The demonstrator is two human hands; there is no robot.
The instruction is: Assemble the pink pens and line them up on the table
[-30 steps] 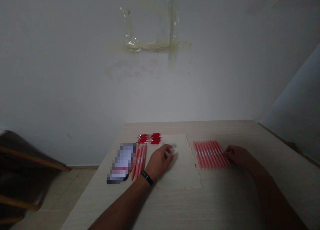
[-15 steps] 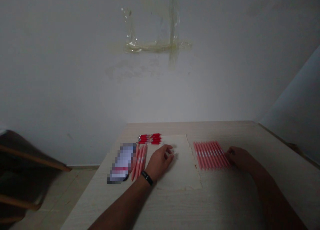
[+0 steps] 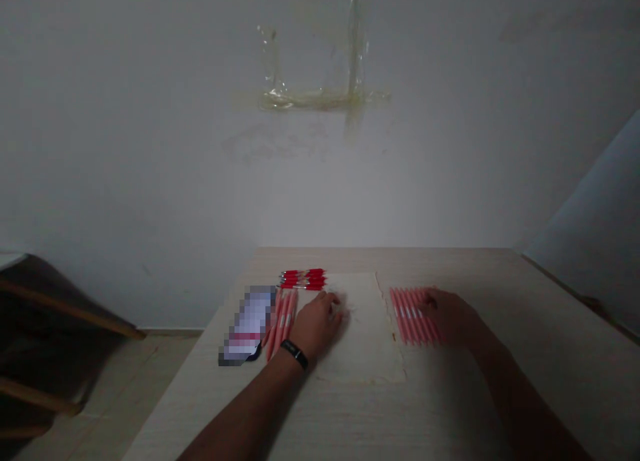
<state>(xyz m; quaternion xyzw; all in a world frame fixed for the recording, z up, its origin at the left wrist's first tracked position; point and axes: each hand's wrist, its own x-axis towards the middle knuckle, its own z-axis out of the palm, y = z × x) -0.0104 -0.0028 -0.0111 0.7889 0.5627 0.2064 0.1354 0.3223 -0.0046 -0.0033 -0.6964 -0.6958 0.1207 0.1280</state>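
My left hand [image 3: 317,319], with a dark band on its wrist, rests on a pale sheet [image 3: 367,341]. Its fingers are loosely bent and apart, with nothing in them. Right of the sheet, pink pens [image 3: 407,317] lie side by side in a slanted row. Over the right end of this row is my right hand [image 3: 449,311], its fingers curled together and hiding some pens; whether it grips one is unclear. Several more pink pens [image 3: 284,321] lie by my left wrist. Behind them is a small stack of red pens [image 3: 303,279] with shiny ends.
A phone-like device [image 3: 249,324] with a pixelated screen lies at the table's left side. The pale wooden table [image 3: 350,421] meets a grey wall [image 3: 150,147] bearing strips of clear tape [image 3: 310,102]. Dark furniture with wooden legs [image 3: 75,307] stands on the floor at left.
My right hand has moved left, from beside the pen row to over its right end. My left hand stays on the sheet. The whole view has shifted slightly.
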